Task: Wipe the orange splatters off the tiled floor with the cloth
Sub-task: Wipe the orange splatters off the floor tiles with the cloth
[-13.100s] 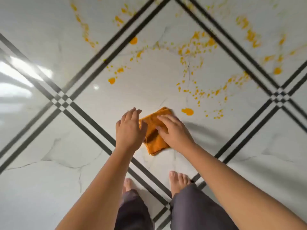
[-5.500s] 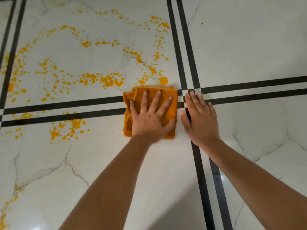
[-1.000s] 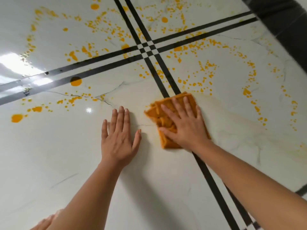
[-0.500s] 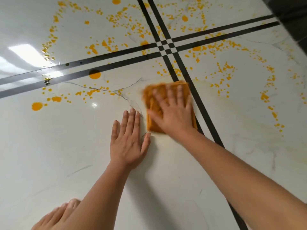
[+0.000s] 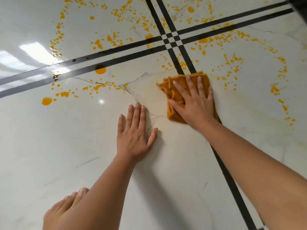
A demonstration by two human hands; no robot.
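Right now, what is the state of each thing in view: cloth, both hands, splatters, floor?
cloth: folded, crumpled, lying on the tiled floor under the right hand.
right hand: fingers spread straight, pressing the cloth.
left hand: flat on bare tile, holding nothing, apart from the cloth.
orange splatters: many unwiped, beyond the cloth and to both sides.
tiled floor: glossy; faint yellowish smear around the cloth.
bare foot: resting on the floor, lower left.

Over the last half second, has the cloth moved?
Yes. The cloth slid right: it lay mostly left of the black double stripe, and now sits across it under the right hand.
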